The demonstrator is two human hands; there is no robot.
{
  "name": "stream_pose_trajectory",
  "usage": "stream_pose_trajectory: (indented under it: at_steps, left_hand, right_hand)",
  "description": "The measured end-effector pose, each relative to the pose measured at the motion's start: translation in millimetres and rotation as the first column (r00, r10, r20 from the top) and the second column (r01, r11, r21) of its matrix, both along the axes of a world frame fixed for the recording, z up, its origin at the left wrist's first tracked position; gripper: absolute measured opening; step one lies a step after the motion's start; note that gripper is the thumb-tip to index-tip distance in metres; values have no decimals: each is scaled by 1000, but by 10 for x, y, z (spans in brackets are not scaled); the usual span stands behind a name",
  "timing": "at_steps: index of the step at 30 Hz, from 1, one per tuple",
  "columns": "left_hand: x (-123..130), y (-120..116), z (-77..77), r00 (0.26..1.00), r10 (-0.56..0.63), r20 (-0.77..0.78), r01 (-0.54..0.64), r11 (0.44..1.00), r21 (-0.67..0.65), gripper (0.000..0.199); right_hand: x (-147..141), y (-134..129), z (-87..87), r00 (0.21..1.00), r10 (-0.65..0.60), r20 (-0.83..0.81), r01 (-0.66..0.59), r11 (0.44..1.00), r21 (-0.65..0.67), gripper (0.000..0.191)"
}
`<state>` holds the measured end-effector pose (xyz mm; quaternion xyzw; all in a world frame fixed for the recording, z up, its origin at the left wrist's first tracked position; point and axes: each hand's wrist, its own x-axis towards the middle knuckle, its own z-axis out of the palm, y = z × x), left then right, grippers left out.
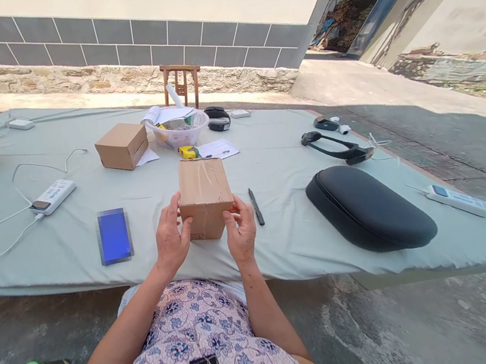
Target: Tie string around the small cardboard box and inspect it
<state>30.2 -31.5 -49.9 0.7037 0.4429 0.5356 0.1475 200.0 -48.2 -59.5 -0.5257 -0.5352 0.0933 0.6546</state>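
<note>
Upright, the cardboard box (205,198) sits between left hand (170,235) and right hand (241,229)

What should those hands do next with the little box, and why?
Probably lower the taped cardboard box gently onto the pale green cloth, I think, because the left hand and right hand hold it up on both sides, with the black pen lying nearby.
</note>
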Motion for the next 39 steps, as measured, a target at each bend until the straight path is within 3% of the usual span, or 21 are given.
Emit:
stream_pose_trajectory:
  at_steps: [7, 13, 17, 24, 29, 39]
  left_hand:
    - [17, 23, -34, 989, -25, 148, 58, 972, -226, 45]
    - [-35, -15, 60, 994, 60, 91, -54, 996, -73, 41]
    - [-43, -26, 78, 992, 66, 112, -61, 997, -47, 39]
    - [-31, -168, 251, 988, 107, 107, -114, 992, 55, 38]
    - [-41, -142, 307, 989, 51, 142, -46, 998, -39, 38]
    - [-26, 22, 140, 925, -85, 370, 184, 952, -243, 58]
  right_hand:
    - [19, 15, -81, 993, 30, -118, -44, 992, -119, 35]
    - [-16, -37, -49, 984, 26, -178, -44, 994, -102, 31]
    - [-17, -44, -37, 982, 36, -183, -54, 994, -92, 32]
    - [9, -224, 197, 990, 64, -123, -65, 998, -1, 28]
    - [-40, -193, 217, 975, 100, -197, -108, 994, -31, 34]
    - [-16, -78, 167, 934, 206, -292, -242, 966, -93, 40]
